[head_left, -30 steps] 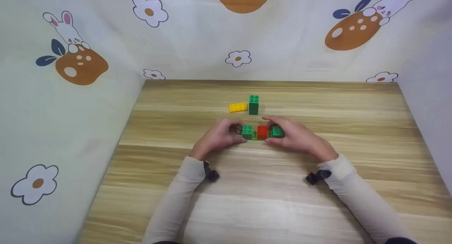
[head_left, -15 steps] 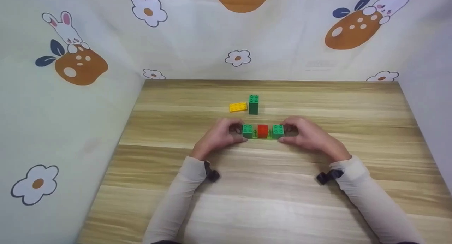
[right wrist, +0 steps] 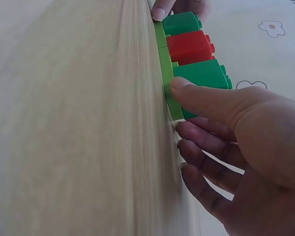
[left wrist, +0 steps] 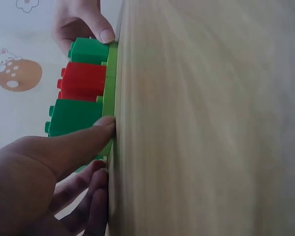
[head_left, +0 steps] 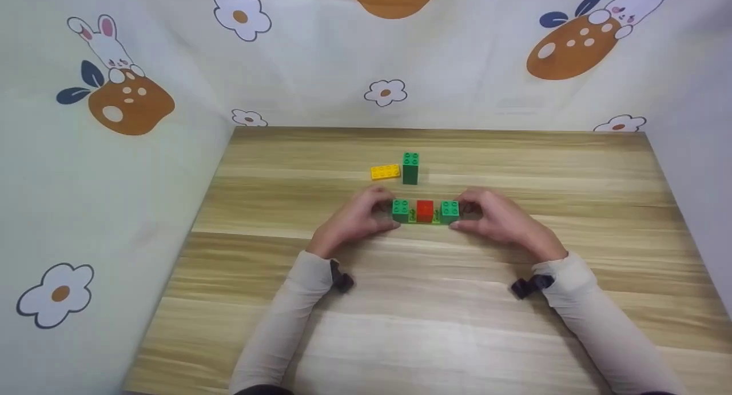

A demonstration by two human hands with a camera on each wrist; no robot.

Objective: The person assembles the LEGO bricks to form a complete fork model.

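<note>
The left hand (head_left: 360,215) grips one end of the light green base (right wrist: 167,73), its thumb on the near side; the right hand (head_left: 494,218) grips the other end likewise. The base lies on the counter (head_left: 412,315) between them. Upon it, the left green brick (head_left: 400,210) sits just beside the left hand, the right green brick (head_left: 450,211) beside the right, and the red brick (head_left: 425,211) midway. Beyond both hands, untouched, the yellow brick (head_left: 385,172) lies flat near the tall green block (head_left: 410,169), which stands upright.
</note>
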